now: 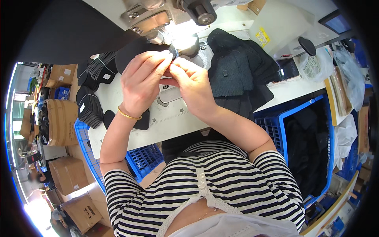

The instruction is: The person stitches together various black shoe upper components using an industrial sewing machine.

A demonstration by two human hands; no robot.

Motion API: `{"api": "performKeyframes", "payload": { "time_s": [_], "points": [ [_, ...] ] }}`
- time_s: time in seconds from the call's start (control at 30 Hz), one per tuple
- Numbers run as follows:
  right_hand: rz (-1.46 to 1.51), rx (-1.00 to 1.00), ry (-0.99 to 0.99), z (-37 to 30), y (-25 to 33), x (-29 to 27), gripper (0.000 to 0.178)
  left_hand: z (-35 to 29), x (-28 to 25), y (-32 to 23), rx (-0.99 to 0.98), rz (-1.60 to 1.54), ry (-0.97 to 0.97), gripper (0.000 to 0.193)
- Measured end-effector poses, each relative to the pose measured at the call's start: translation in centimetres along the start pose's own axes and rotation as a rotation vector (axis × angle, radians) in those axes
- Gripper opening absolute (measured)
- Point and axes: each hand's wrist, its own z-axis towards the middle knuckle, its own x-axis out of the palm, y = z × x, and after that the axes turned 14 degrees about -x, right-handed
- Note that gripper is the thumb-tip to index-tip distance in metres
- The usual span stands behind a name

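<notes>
Close under the sewing machine head (152, 21), my two hands meet with fingertips together. My left hand (143, 81) pinches the edge of a dark fabric piece (132, 53), which spreads out to the left behind the fingers. Thumb and fingers of my right hand (193, 83) are also pressed together, at the same edge. Exactly what lies between the fingertips is hidden, and glare washes out the spot beside them. To the right is a pile of black fabric pieces (233, 67) on the white table (173, 122).
Tied bundles of black pieces (103, 69) and another labelled bundle (89, 106) lie at the left. A phone (287, 70) and a plastic bag (316, 65) are at the right. Blue crates (331, 146) flank the table; cardboard boxes (61, 122) stand far left.
</notes>
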Motion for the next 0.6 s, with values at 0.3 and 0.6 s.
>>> {"api": "performKeyframes", "payload": {
  "time_s": [0.3, 0.6],
  "points": [
    [0.095, 0.016, -0.034, 0.2, 0.1, 1.0, 0.022, 0.2, 0.3, 1.0, 0.037, 0.023, -0.033, 0.037],
    [0.124, 0.03, -0.111, 0.2, 0.2, 1.6, 0.028, 0.7, 0.5, 1.3, 0.097, 0.129, -0.061, 0.035]
  ]
}}
